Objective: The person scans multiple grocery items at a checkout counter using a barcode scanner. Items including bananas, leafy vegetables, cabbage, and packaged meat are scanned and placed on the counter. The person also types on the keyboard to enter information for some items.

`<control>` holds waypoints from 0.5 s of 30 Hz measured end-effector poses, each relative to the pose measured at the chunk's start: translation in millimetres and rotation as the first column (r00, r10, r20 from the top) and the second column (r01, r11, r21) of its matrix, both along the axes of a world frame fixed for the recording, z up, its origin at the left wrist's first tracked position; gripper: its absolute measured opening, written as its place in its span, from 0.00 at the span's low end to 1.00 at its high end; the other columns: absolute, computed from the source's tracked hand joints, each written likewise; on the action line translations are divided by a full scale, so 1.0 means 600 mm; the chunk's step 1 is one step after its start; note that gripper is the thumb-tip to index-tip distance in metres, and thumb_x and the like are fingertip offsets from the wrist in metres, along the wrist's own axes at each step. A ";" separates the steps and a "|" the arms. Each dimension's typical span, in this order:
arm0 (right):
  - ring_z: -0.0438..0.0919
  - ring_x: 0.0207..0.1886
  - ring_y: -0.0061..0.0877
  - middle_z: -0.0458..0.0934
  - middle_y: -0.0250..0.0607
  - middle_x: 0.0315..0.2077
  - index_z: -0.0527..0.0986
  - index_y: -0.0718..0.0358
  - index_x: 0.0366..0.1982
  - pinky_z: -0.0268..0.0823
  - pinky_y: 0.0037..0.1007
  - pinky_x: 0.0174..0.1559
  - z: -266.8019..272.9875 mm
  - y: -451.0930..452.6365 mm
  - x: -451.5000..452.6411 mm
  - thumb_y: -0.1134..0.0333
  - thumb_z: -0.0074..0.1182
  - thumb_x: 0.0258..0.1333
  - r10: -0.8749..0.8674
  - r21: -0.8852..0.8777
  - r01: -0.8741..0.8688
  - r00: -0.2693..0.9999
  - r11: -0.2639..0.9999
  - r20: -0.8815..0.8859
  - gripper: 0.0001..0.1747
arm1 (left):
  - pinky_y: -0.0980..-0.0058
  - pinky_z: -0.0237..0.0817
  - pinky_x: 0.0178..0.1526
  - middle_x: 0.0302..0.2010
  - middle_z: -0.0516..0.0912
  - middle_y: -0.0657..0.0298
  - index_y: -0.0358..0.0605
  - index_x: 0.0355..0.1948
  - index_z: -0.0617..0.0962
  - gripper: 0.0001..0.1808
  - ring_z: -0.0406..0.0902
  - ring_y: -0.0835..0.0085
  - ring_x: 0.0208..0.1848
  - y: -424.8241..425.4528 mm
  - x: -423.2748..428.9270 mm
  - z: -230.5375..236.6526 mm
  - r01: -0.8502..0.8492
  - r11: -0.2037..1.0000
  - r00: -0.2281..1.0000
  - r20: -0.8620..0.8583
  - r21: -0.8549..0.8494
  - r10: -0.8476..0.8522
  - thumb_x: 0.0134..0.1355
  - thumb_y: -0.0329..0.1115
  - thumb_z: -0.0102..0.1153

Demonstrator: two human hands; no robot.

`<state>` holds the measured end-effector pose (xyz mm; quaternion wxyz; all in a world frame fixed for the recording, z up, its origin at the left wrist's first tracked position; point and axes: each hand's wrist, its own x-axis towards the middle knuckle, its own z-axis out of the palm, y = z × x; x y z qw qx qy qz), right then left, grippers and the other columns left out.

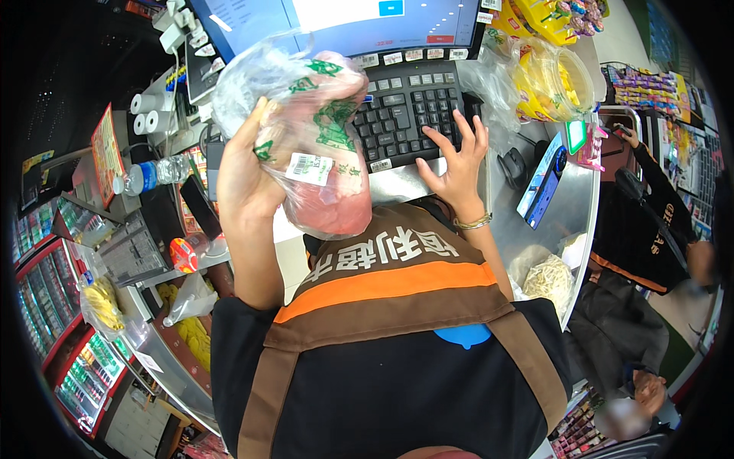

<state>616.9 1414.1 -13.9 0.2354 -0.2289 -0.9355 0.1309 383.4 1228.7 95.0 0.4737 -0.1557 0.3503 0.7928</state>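
My left hand [252, 155] grips a clear plastic bag of raw meat [327, 195] with green print and a white barcode label [309, 168]. The bag is lifted in front of the monitor [338, 23] and covers the left part of the black keyboard [401, 109]. Over the keyboard's number pad, my right hand [459, 160] has its fingers spread and holds nothing. One fingertip is at the keys; whether it presses one I cannot tell. A black mouse [514, 168] lies to the right of that hand.
On the right counter are a payment device [540, 181], a yellow candy tub [553, 80] and a bag of bean sprouts [547, 281]. Two people stand beyond it, one in a black sleeve [654, 172]. A water bottle [152, 174] and a dark phone [199, 206] are at left.
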 end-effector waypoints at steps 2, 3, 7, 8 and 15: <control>0.51 0.66 0.47 0.60 0.45 0.62 0.79 0.46 0.44 0.40 0.51 0.66 -0.003 0.000 0.011 0.54 0.63 0.39 0.023 0.016 -0.022 0.998 1.000 -0.066 0.24 | 0.81 0.67 0.31 0.25 0.78 0.70 0.45 0.33 0.78 0.11 0.74 0.82 0.25 0.001 0.001 0.005 -0.003 1.000 1.000 0.008 -0.006 0.003 0.69 0.37 0.48; 0.51 0.66 0.47 0.61 0.45 0.61 0.80 0.46 0.43 0.41 0.51 0.66 -0.005 0.002 0.019 0.54 0.63 0.39 0.021 0.008 -0.020 0.998 1.000 -0.060 0.23 | 0.81 0.67 0.31 0.25 0.78 0.70 0.45 0.33 0.78 0.11 0.74 0.82 0.25 0.001 0.001 0.007 0.010 1.000 1.000 0.009 0.015 -0.011 0.69 0.37 0.48; 0.55 0.64 0.46 0.63 0.46 0.59 0.81 0.49 0.40 0.46 0.48 0.66 -0.011 0.009 0.046 0.55 0.62 0.39 -0.026 0.057 0.041 0.969 0.998 -0.245 0.21 | 0.81 0.67 0.30 0.24 0.78 0.71 0.46 0.33 0.78 0.11 0.73 0.82 0.25 0.003 0.002 0.012 0.015 1.000 1.000 -0.016 -0.013 -0.015 0.69 0.38 0.48; 0.55 0.64 0.44 0.64 0.45 0.59 0.81 0.50 0.38 0.46 0.49 0.66 -0.009 0.011 0.050 0.55 0.61 0.39 -0.051 0.072 0.065 0.982 0.995 -0.182 0.19 | 0.80 0.67 0.30 0.24 0.78 0.71 0.46 0.33 0.78 0.11 0.73 0.82 0.25 0.003 0.002 0.011 0.019 1.000 1.000 -0.010 -0.011 -0.020 0.69 0.38 0.48; 0.56 0.66 0.43 0.66 0.42 0.60 0.82 0.51 0.34 0.47 0.48 0.65 0.031 0.013 0.023 0.56 0.62 0.39 -0.051 0.020 0.054 0.990 0.998 -0.131 0.15 | 0.79 0.68 0.32 0.24 0.78 0.70 0.46 0.32 0.78 0.12 0.75 0.81 0.26 0.007 0.005 0.017 0.036 0.999 0.999 0.007 0.006 -0.036 0.69 0.39 0.48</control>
